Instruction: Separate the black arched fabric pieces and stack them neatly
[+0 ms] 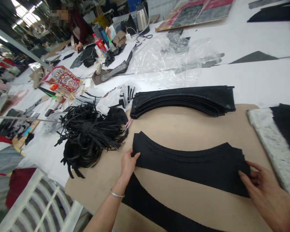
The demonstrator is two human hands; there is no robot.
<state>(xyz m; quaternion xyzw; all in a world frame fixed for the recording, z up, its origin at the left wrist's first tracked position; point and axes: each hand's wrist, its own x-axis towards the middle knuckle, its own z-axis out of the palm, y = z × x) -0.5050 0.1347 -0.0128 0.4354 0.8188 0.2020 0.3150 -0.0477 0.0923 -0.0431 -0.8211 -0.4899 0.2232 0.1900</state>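
A curved black fabric piece [188,162] stretches between my two hands above the brown board [198,125]. My left hand [130,161] pinches its left end between thumb and fingers; a metal bangle circles that wrist. At the other end, my right hand [261,183] grips the fabric's right corner, thumb on top. Nearer to me lies another curved black piece [157,206], partly cut off by the bottom edge of the view. Beyond the held piece sits a stack of similar curved black pieces [183,98].
A heap of black fabric strips [91,132] lies left of my hands. At the right is a pale, fuzzy-edged slab [268,138]. Clear plastic wrap [174,58], a kettle [142,19] and a red bottle [99,43] stand farther back. Another person [79,29] works at the far left.
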